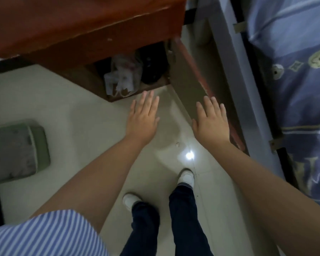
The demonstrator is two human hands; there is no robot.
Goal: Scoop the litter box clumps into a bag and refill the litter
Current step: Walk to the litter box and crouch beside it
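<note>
Our left hand (142,117) and right hand (210,121) hover flat, fingers straight, holding nothing. Just beyond the left hand's fingertips, crumpled plastic bags (121,78) sit in the open cabinet (81,43), so we judge the left nearer. The litter box (17,150) lies far left on the floor.

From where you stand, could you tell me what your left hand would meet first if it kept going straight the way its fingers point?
Probably the crumpled clear plastic bags in the open reddish-brown wooden cabinet, just beyond the left hand; depth is unclear.
</note>
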